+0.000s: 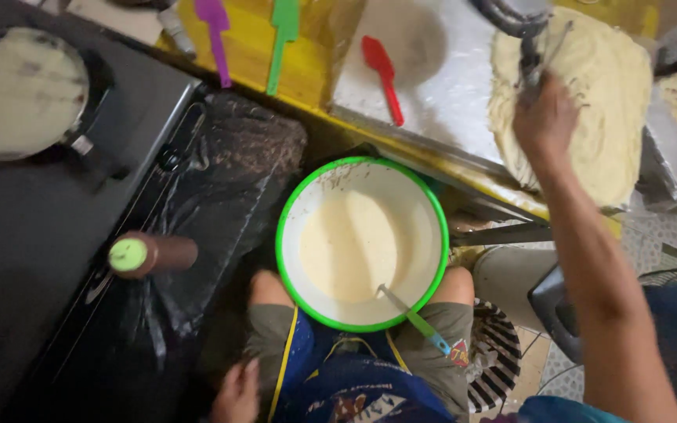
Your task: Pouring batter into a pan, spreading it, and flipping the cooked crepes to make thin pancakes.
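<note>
The right hand [544,119] was closed around the dark handle of a pan [520,17] held upside down over a stack of thin round crepes [601,102]; only an arc of the pan's rim showed, the rest cut off by the top edge of the view, and motion blur hid the fingers' exact hold. The handle ran nearly straight up and away from the person, its long axis in line with the outstretched forearm. The stack lay on a foil-covered board [432,78] on the yellow table [252,47]. The left hand [238,392] rested low beside the knee, partly cut off at the bottom edge, fingers loose and holding nothing. A green-rimmed bowl of batter [358,243] sat on the lap, a ladle [413,317] leaning inside it.
</note>
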